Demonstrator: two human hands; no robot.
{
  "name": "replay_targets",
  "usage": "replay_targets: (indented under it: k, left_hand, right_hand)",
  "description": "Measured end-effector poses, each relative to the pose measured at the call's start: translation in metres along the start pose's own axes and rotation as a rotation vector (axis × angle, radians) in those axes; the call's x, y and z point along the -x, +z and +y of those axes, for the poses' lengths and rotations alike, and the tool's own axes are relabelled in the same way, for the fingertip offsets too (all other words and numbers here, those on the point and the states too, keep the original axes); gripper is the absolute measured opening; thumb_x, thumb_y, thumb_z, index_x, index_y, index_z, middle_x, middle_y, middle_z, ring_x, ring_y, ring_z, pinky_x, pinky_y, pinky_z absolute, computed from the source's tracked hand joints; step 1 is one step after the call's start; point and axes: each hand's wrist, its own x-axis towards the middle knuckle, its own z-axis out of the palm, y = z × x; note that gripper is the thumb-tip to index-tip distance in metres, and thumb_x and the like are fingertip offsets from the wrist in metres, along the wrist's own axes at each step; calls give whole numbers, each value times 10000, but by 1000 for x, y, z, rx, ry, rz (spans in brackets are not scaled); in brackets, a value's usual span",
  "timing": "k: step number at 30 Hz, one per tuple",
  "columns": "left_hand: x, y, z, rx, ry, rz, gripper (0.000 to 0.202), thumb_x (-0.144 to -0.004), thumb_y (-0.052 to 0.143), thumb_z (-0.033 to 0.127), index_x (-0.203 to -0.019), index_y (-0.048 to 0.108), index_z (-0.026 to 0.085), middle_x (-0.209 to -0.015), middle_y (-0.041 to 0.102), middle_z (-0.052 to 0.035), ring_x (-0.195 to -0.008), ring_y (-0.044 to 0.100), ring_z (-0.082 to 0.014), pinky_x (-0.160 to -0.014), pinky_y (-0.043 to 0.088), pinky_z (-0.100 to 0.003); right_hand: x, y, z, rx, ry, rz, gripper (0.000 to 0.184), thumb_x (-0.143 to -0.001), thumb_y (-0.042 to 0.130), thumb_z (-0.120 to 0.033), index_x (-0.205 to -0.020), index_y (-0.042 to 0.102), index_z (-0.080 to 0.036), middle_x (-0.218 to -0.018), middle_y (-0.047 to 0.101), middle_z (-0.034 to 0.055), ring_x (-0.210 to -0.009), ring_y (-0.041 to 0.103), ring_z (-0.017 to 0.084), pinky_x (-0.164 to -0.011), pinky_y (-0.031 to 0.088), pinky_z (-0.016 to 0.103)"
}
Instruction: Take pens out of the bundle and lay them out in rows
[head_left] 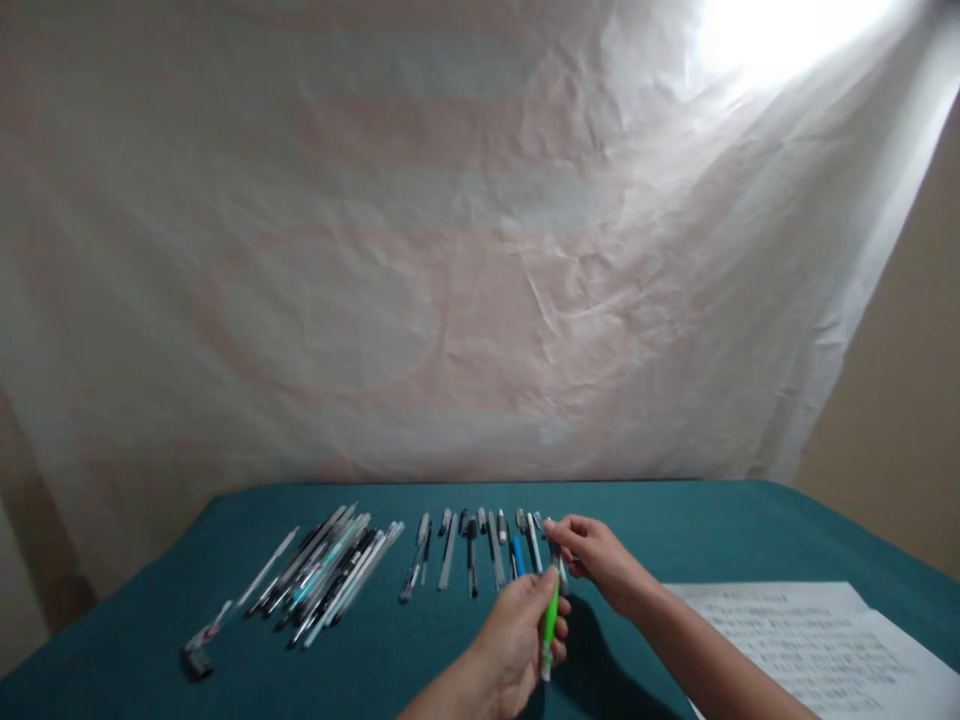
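My left hand point(514, 635) is closed around a bright green pen point(551, 622), which points down toward me at a slant. Just beyond it, my right hand point(596, 560) has its thumb and fingers pinched together; whatever is between them is too small and blurred to name. Both hands are close together at the right end of a spread row of pens. In that row, a blue pen point(518, 556) and a clear pen with a dark tip point(472, 560) lie beside other pens, caps and pen parts.
To the left, a dense pile of pens point(330, 570) lies on the green tablecloth point(300, 685). Farther left are a thin white stick point(268, 566) and a dark blurred object point(196, 660). Printed sheets point(810, 650) lie at the right, and a pale sheet point(480, 250) hangs behind.
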Motion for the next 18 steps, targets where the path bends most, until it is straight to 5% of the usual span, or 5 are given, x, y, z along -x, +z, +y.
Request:
replay_targets:
  k: [7, 18]
  left_hand:
    - [-8, -2, -31, -54, 31, -20, 377, -634, 574, 490, -743, 386, 181, -577, 414, 70, -384, 271, 2, -375, 94, -151]
    - [-6, -9, -29, 62, -2, -141, 320, -703, 533, 444, -771, 397, 163, -589, 401, 67, -379, 203, 18, -390, 64, -155]
  right_hand:
    - [8, -18, 20, -189, 128, 37, 371, -612, 631, -468, -560, 431, -160, -465, 399, -73, -390, 311, 27, -395, 231, 164]
    - [10, -16, 23, -418, 132, -34, 240, -646, 664, -337, -607, 539, -135, -551, 489, -41, -448, 394, 20, -413, 304, 127]
